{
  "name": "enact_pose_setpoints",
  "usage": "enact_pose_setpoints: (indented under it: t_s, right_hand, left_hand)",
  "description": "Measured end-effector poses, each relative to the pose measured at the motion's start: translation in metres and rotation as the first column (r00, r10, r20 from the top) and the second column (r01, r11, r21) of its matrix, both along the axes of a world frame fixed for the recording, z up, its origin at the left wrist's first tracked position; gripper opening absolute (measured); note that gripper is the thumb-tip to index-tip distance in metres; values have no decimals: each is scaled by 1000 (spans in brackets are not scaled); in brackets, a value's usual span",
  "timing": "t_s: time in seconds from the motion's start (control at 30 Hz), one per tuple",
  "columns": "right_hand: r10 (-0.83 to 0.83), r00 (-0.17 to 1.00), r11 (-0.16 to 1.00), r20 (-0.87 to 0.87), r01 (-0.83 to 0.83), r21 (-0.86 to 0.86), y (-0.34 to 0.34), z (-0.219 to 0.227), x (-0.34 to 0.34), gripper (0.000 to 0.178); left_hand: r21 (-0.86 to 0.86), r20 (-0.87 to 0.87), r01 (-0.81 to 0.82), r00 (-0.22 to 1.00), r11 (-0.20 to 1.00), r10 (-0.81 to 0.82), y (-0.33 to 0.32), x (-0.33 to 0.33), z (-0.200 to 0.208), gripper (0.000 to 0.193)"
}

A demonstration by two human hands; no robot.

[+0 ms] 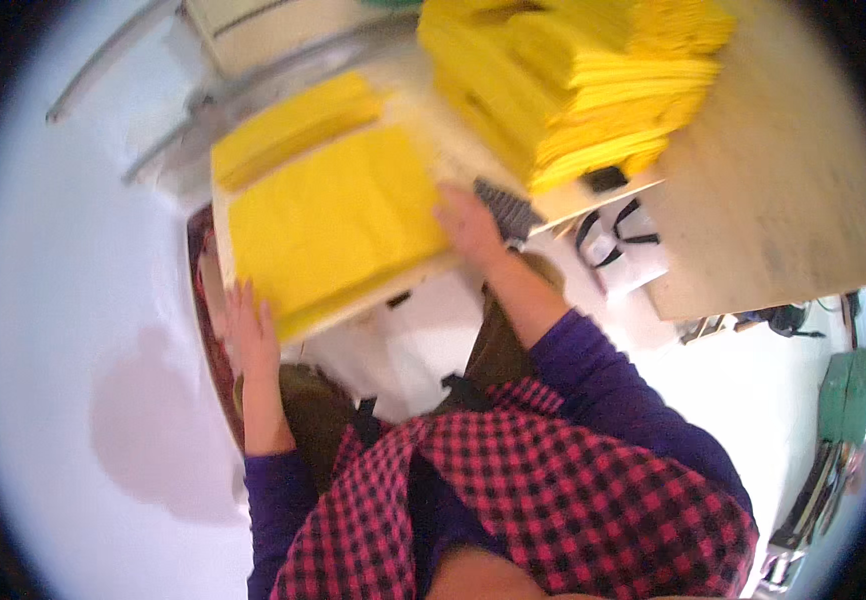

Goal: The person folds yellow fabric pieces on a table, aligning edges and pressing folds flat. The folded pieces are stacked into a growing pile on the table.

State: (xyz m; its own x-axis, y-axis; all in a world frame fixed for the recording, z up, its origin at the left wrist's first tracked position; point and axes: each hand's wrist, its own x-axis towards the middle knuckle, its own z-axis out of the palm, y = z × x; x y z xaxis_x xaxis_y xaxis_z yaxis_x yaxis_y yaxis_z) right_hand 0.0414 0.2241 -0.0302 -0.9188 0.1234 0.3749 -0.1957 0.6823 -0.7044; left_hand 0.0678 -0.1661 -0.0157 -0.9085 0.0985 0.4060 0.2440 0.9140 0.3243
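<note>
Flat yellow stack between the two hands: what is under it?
The flat yellow stack lies on a pale board, whose edge shows along the near side. The left hand is at its corner, the right hand at its side. What supports the board is hidden.

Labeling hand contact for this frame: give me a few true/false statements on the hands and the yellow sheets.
1. The left hand is at the near left corner of the yellow sheets. True.
2. The right hand is raised well clear of the sheets. False: it lies at their right edge, palm down.
3. A taller yellow stack sits on the wooden table to the right. True.
4. The sheets under the hands are blue. False: they are yellow.
5. The person wears purple sleeves. True.
</note>
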Motion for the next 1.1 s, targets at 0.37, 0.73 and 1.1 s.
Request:
enact_pose_setpoints:
  t_s: [0.37, 0.73, 1.1]
  right_hand:
    - [226, 870, 836, -438, -404, -372, -31, 152, 66, 32]
    - [419, 166, 414, -893, -910, 25, -82, 353, 177, 40]
    - [420, 232, 393, -877, -918, -55, -82, 354, 215, 42]
  left_hand:
    - [177, -142, 2, 990, 984, 24, -5, 1, -29, 42]
    - [290, -305, 4, 948, 957, 88, 0, 32, -29, 36]
    - [242, -255, -20, 963, 970, 83, 9, 69, -22, 33]
